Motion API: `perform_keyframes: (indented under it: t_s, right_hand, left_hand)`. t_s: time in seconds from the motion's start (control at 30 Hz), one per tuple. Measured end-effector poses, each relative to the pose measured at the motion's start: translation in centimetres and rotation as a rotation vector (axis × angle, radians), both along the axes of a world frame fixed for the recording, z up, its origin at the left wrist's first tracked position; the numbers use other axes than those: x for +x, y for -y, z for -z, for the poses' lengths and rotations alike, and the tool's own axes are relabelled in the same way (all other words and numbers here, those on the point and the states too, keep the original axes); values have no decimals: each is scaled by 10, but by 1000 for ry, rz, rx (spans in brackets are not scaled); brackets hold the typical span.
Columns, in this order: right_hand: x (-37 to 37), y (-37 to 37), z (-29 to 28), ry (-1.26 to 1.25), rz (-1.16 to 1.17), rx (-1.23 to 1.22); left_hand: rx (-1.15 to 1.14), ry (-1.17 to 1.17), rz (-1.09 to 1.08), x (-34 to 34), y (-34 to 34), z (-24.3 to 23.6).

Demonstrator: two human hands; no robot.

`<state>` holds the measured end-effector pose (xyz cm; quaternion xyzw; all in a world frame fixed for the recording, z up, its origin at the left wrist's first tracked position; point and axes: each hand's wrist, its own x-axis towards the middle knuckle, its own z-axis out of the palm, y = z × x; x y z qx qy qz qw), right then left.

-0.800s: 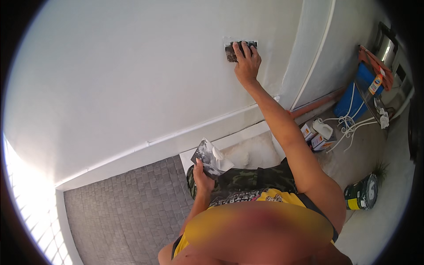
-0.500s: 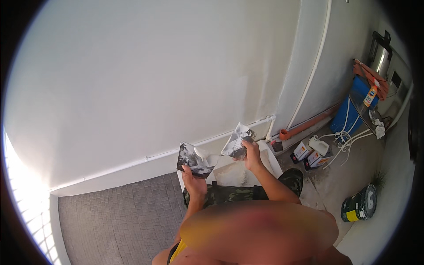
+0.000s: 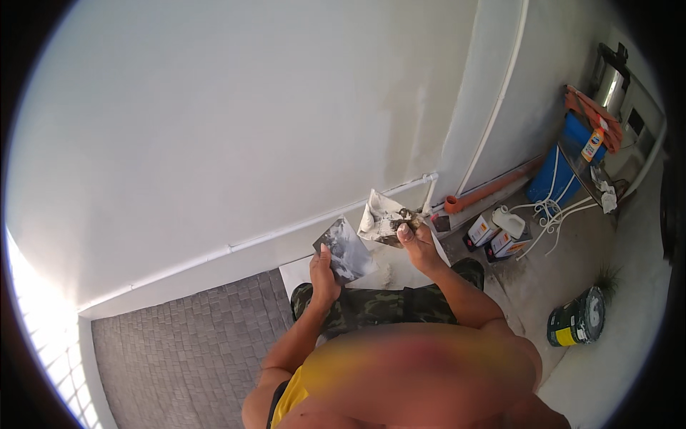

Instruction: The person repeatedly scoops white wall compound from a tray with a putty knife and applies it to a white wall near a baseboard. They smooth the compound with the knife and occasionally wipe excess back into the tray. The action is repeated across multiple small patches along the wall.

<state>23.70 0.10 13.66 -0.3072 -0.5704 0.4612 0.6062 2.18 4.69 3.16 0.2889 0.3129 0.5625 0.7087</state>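
Note:
My left hand grips a flat, dark, square putty spreader smeared with white paste. Its thumb lies on the upper face, while the other fingers are hidden beneath. Close on its right, my right hand holds a second flat spreader, coated in white with dark patches near the thumb. A thick roll of white putty clings along that one's left edge. The two spreaders nearly meet at their facing edges; whether they touch I cannot tell. Below them, a white board or tray with pale paste lies partly hidden behind my camouflage-clad legs.
A pale wall rises ahead, with a thin white pipe along its foot. To the right are an orange pipe, boxy cans, a glass-topped table with curled white legs, a blue bin and a dark bucket.
The left spreader has moved right and turned, and the white lump on it is gone. A putty roll now shows on the right spreader's left edge. The view has shifted slightly.

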Motion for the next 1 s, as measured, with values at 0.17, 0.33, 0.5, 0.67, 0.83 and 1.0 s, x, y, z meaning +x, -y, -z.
perform_keyframes:
  t_s: [0.17,0.33,0.5,0.67,0.83,1.0]
  right_hand:
    - [-18,8,27,1030,228,534]
    - [0,-55,53,312,332,-333]
    - [19,-175,16,-519,500,-659]
    - [4,-258,-55,-812,491,-733]
    - [19,-284,-177,-706,602,-632]
    - [28,-284,-309,-537,642,-448]
  left_hand:
    - [-277,540,342,-26,-27,-1]
    - [-94,398,4,-86,-25,-7]
    - [-246,316,44,-84,-20,52]
    - [-505,258,64,-74,-8,135]
    - [-545,266,70,-82,11,175]
    - [-620,254,88,-90,17,196]
